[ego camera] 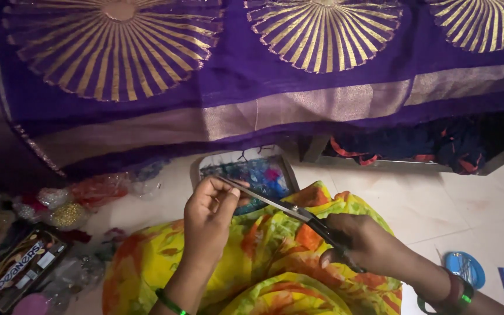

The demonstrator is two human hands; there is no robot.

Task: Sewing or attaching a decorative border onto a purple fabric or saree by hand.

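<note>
My right hand (361, 242) grips the dark handles of a pair of scissors (290, 208) whose long steel blades point up and left. My left hand (208, 219) is pinched at the blade tips, thumb and fingers closed on something too small to make out, perhaps a thread. Both hands hover over my lap, which is covered in yellow, orange and green floral cloth (269, 262). Just beyond the blade tips lies a small tray (287, 169) of blue and pink beads.
A purple fabric (252, 81) with gold sunburst motifs and a gold border hangs across the top. At left lie plastic bags of trimmings (68, 204) and a dark box (18, 265). A blue round tin (465, 268) sits on the pale tiled floor at right.
</note>
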